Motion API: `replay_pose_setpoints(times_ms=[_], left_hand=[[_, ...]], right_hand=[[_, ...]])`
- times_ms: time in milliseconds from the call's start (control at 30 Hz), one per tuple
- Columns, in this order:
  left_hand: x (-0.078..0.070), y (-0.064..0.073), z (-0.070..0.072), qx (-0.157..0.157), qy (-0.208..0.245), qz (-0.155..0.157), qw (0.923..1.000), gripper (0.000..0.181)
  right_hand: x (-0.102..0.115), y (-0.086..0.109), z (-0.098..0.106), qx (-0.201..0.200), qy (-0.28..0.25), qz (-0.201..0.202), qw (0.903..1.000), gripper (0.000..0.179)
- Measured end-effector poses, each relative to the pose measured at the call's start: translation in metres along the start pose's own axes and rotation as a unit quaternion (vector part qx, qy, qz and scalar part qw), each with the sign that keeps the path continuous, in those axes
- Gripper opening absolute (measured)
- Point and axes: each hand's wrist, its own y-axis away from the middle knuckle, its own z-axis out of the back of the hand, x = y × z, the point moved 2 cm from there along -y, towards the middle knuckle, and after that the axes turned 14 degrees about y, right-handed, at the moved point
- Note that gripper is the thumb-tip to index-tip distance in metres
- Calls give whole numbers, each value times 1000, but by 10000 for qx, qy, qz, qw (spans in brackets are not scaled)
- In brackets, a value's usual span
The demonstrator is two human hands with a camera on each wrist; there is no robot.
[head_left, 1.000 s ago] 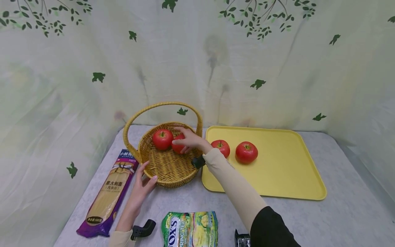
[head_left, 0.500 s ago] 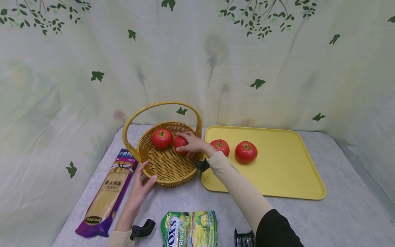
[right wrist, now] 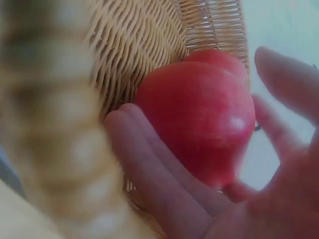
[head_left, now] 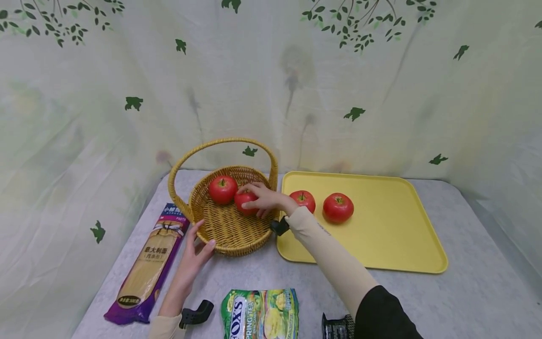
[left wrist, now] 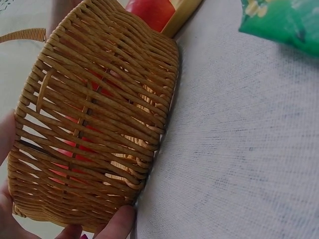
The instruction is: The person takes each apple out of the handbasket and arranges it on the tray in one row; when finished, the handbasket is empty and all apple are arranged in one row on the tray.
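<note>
A wicker basket (head_left: 233, 235) with a tall arched handle stands at the back of the table. Two red apples lie inside it: one apple (head_left: 222, 189) at the back left, the other apple (head_left: 244, 201) beside it. My right hand (head_left: 264, 198) reaches in from the right, its fingers around the right-hand apple; the right wrist view shows the hand around this apple (right wrist: 199, 114), one upper digit apart from it. At the basket's front left, my left hand (head_left: 192, 261) holds the rim and side; its fingers also show against the weave (left wrist: 99, 124) in the left wrist view.
To the basket's right lies a yellow tray (head_left: 381, 235) bearing an apple (head_left: 303, 200), partly behind the right forearm, and another apple (head_left: 338, 207). A spaghetti packet (head_left: 150, 263) lies left. In front are a green Fox's bag (head_left: 260, 314) and a black item (head_left: 336, 327), partly hidden.
The right hand first shifted slightly right, then a little toward the front, and the apple under it has moved slightly forward in the basket. The left hand has stayed at the rim.
</note>
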Motion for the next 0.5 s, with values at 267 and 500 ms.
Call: replay_pose_setpoints(times_ms=[267,500], left_hand=[[0,0,0,3,-9,-18,10000,66],[0,0,0,-1,9,-22,10000,66]], right_hand=[[-2,1,1,316,145,161,9993,66],[-2,-1,-2,22,716,-77,9974,57]])
